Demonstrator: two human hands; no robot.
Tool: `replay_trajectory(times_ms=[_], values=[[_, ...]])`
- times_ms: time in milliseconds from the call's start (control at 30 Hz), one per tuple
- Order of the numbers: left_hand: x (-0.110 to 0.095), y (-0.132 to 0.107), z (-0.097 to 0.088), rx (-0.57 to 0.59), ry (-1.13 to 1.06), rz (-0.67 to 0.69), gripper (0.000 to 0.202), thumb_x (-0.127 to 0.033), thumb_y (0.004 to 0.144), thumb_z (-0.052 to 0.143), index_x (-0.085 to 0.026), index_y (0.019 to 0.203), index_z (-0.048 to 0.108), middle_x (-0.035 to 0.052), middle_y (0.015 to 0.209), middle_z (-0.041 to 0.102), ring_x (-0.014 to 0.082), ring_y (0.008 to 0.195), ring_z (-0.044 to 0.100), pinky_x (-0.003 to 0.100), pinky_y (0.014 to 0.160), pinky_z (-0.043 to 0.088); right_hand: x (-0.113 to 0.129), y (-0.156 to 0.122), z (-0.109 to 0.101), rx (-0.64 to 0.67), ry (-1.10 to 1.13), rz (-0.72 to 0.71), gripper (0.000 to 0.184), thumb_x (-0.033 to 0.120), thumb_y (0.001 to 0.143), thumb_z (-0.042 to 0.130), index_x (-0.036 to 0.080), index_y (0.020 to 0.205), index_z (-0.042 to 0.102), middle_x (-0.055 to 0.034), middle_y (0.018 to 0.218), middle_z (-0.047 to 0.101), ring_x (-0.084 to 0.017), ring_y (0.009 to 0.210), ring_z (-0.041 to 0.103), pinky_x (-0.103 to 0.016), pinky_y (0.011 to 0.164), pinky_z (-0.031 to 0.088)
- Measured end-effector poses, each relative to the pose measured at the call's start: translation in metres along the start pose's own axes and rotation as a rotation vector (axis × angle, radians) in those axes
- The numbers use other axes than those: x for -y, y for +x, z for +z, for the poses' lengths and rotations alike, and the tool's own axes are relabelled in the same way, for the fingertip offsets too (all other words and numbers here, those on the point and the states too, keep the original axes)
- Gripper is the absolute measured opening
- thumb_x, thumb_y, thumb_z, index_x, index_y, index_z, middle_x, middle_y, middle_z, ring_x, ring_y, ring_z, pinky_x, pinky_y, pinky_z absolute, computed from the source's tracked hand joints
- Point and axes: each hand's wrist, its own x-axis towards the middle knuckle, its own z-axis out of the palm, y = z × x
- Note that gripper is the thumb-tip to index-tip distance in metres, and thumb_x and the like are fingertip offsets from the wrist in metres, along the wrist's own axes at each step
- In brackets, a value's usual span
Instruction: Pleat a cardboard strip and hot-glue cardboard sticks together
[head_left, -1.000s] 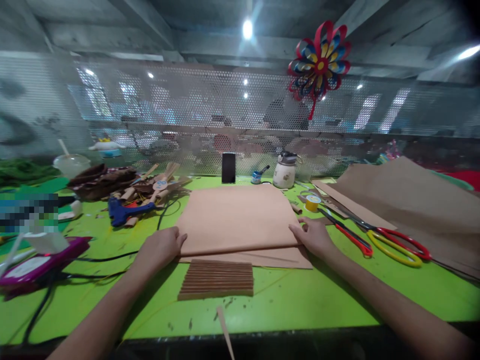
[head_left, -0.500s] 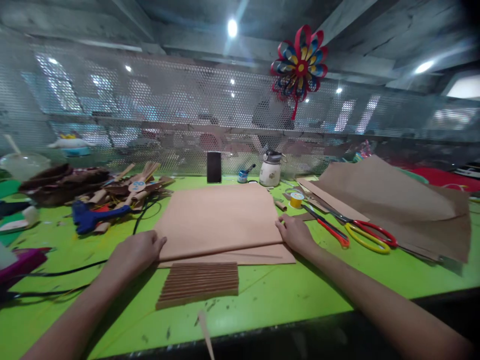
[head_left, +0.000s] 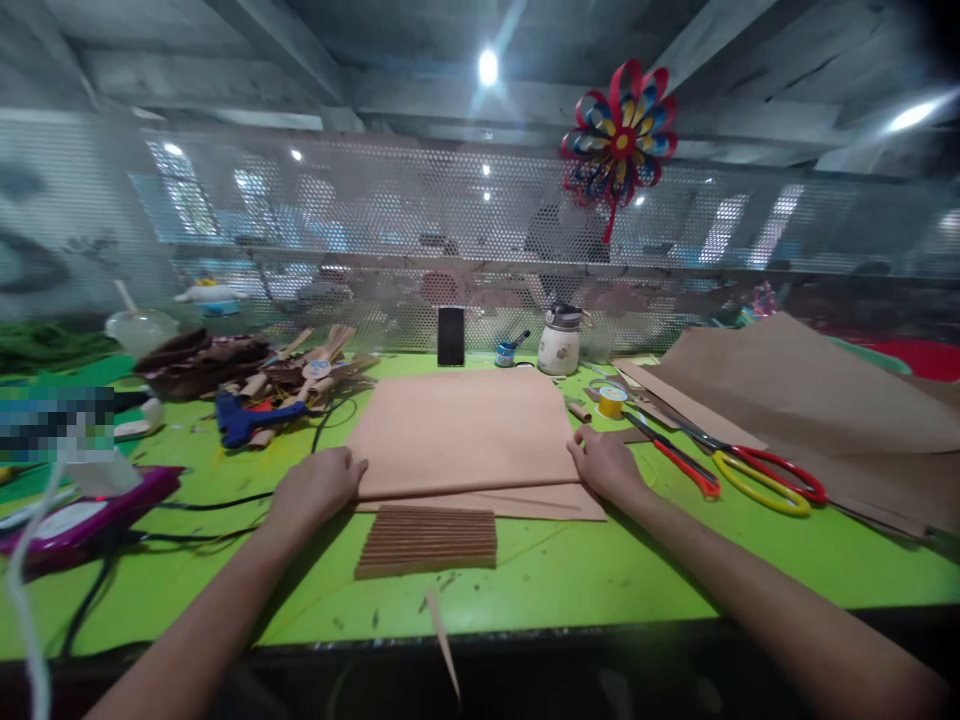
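Note:
A large sheet of tan kraft paper (head_left: pixel 465 425), folded over at its front edge, lies flat in the middle of the green table (head_left: pixel 555 580). My left hand (head_left: pixel 322 483) pinches its front left corner between thumb and fingers. At the opposite side, my right hand (head_left: pixel 606 465) has its fingers closed on the right edge near the front corner. Another tan sheet (head_left: pixel 532 502) sticks out from beneath the front fold. Close in front sits a pleated piece of brown paper (head_left: pixel 427 545). A thin paper strip (head_left: pixel 441 630) juts over the table's front edge.
On the right are large red-and-yellow-handled scissors (head_left: pixel 772 482), an orange-handled tool (head_left: pixel 684 462), a yellow spool (head_left: pixel 612 402) and big brown sheets (head_left: pixel 810 385). To the left, a blue glue gun (head_left: pixel 259 418) and a purple power strip (head_left: pixel 142 500) with cables. A lidded bottle (head_left: pixel 559 347) stands behind.
The camera view has turned a little left, so everything appears shifted right and more of the power strip shows. Both hands stay on the same edges of the paper.

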Motion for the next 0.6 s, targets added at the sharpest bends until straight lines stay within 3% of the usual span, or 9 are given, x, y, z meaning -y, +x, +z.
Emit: replay_trajectory(times_ms=[433,533,600], values=[[-0.005,-0.016,0.005,-0.131,0.042,-0.064,0.039,-0.041,0.086,0.035,-0.016,0.092,0.064,0.0163,0.092,0.070,0.0309,0.089,0.065,0.036,0.068,0.047,-0.004,0.000,0.010,-0.014,-0.054,-0.032,0.028,0.036,0.093,0.041,0.014,0.097,0.057,-0.0139,0.080,0.068,-0.028,0.075,0.066,-0.032,0.059,0.041],[-0.005,-0.017,0.008,-0.167,0.037,-0.074,0.035,-0.039,0.086,0.037,-0.015,0.094,0.062,0.0162,0.090,0.069,0.0314,0.087,0.065,0.037,0.067,0.047,-0.007,-0.001,0.015,-0.076,-0.115,-0.070,0.029,0.036,0.094,0.040,0.014,0.104,0.055,-0.0116,0.075,0.066,-0.027,0.069,0.064,-0.031,0.056,0.040],[-0.006,-0.018,0.008,-0.194,0.032,-0.078,0.034,-0.038,0.086,0.039,-0.014,0.100,0.059,0.0159,0.089,0.068,0.0322,0.084,0.065,0.038,0.066,0.047,-0.007,-0.003,0.016,-0.164,-0.149,-0.173,0.027,0.031,0.095,0.038,0.013,0.106,0.055,-0.0110,0.077,0.064,-0.026,0.070,0.062,-0.032,0.058,0.040]])
